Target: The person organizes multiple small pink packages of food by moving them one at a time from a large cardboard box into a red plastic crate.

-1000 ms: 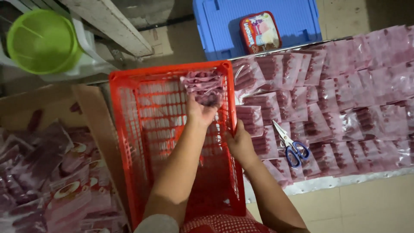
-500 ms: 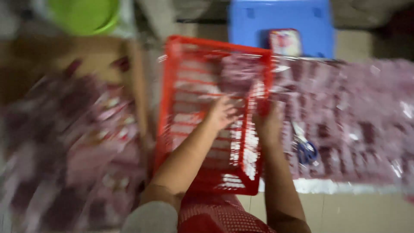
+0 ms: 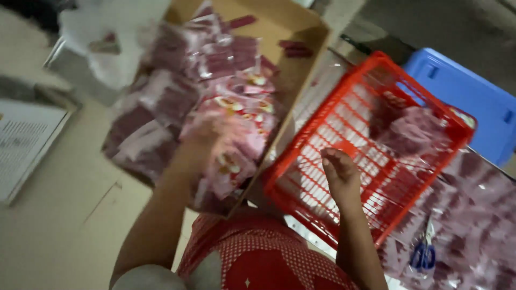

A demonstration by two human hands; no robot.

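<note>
- The left hand point(image 3: 207, 131) is blurred and reaches into the cardboard box point(image 3: 301, 48), down among the pink sachets point(image 3: 236, 107). Whether its fingers have closed on one, I cannot tell.
- The right hand point(image 3: 338, 172) hangs over the red basket point(image 3: 430, 96), fingers loosely curled, nothing in them, not touching the mesh.
- Judged from this, the step in hand is fetching sachets out of the box, with the basket just to its right. The next move calls for a firm pinch on the slippery packs and a short carry across the box's wall.
- The sachets are flat, glossy plastic packs in pink and maroon, heaped loosely and overlapping.
- The basket is stiff plastic lattice, rectangular, with a small heap of sachets point(image 3: 414, 131) at its far end.
- The box is plain brown card, its flap standing open.
- Right of the basket, more sachets lie spread flat, with blue-handled scissors point(image 3: 424, 252) on them.
- A blue plastic stool point(image 3: 462, 91) stands behind the basket.
</note>
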